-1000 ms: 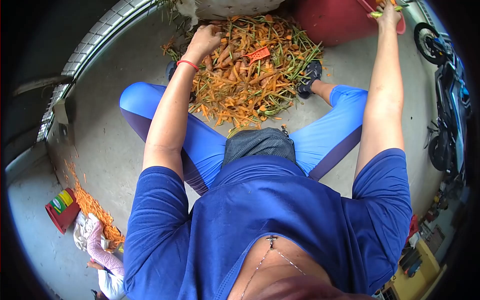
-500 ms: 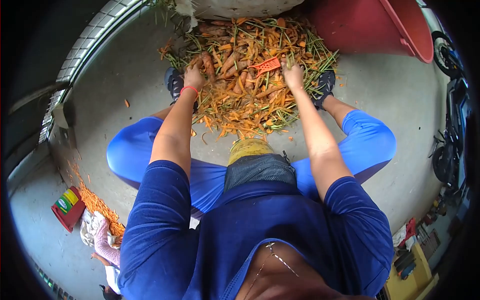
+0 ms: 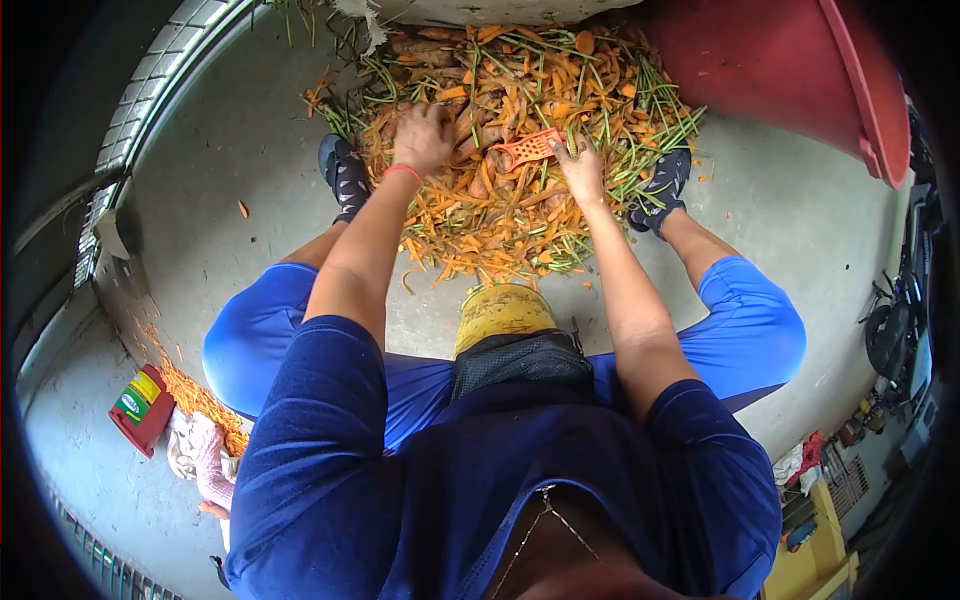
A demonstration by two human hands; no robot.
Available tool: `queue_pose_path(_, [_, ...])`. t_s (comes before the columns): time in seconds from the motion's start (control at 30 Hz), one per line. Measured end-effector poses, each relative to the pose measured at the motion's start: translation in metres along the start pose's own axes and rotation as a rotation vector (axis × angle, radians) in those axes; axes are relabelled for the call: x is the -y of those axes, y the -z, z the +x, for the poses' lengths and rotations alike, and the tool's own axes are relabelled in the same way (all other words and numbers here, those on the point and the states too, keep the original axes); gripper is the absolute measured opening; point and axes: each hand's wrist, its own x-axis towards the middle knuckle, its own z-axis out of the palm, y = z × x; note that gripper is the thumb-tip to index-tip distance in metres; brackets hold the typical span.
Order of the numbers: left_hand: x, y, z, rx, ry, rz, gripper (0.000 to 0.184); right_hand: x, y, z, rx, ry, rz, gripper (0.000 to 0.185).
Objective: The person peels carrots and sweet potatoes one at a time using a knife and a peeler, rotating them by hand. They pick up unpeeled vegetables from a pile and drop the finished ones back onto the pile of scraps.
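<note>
A heap of carrots, orange peelings and green stalks (image 3: 500, 225) lies on the floor between my feet. My left hand (image 3: 422, 138), with a red band at the wrist, is over the heap's left part, fingers spread on or just above the carrots; nothing shows in its grip. On the right, my right hand (image 3: 582, 170) has its fingers at the end of an orange slotted peeler (image 3: 530, 148), thumb and fingers closed around it. The peeler lies level over the middle of the heap.
A large red tub (image 3: 780, 70) lies tilted at the upper right, beside a pale sack (image 3: 490, 10). Under me is a yellow seat (image 3: 503, 315). At the lower left are a red bucket (image 3: 145, 410), orange strips and part of another person. A motorbike (image 3: 895, 335) stands far right.
My right hand has come back from the tub's rim, where it held a green-and-orange piece, to the peeler on the heap. My left hand has moved slightly, its fingers now spread.
</note>
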Motion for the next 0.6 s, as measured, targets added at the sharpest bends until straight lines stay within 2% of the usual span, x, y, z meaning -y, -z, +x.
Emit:
queue_pose_path(0.03, [-0.012,-0.006,-0.008,0.075,0.049,-0.03,0.045,-0.001,-0.002,-0.003,-0.003,-0.021,0.032,0.038])
queue_pose_path(0.1, [-0.025,-0.024,-0.011,0.03,0.11,0.016,0.049,-0.002,-0.001,-0.006,-0.016,-0.057,0.094,0.037])
queue_pose_path(0.13, [-0.03,-0.027,-0.011,0.009,0.135,0.038,0.051,0.0,0.003,-0.007,0.035,-0.118,0.111,0.052])
queue_pose_path(0.2, [-0.034,-0.025,-0.002,0.119,0.147,0.078,0.057,0.005,0.014,-0.009,0.141,-0.24,0.144,0.083])
queue_pose_path(0.3, [-0.036,-0.02,0.002,0.217,0.213,0.047,0.066,-0.018,0.004,-0.008,0.025,-0.207,0.312,0.084])
queue_pose_path(0.33, [-0.043,-0.016,0.002,0.223,0.244,0.005,0.068,-0.014,0.001,-0.011,-0.125,-0.079,0.294,0.049])
queue_pose_path(0.37, [-0.049,-0.011,0.002,0.228,0.275,-0.038,0.069,-0.011,0.004,-0.009,-0.099,-0.129,0.367,0.047])
queue_pose_path(0.4, [-0.052,-0.003,0.004,0.358,0.257,-0.008,0.071,-0.008,0.009,-0.008,-0.07,-0.181,0.441,0.045])
queue_pose_path(0.43, [-0.048,-0.01,0.006,0.382,0.25,-0.108,0.067,-0.007,0.012,-0.006,-0.042,-0.233,0.514,0.043])
queue_pose_path(0.5, [-0.037,-0.039,0.01,0.441,0.225,-0.306,0.062,-0.006,0.017,-0.004,-0.051,-0.187,0.641,0.037])
queue_pose_path(0.53, [-0.049,-0.031,-0.013,0.29,0.229,-0.431,0.056,-0.003,0.024,-0.004,-0.042,-0.2,0.647,0.035])
queue_pose_path(0.6, [-0.048,-0.037,-0.023,0.23,0.277,-0.573,0.051,-0.017,0.025,-0.001,-0.075,-0.22,0.593,0.029])
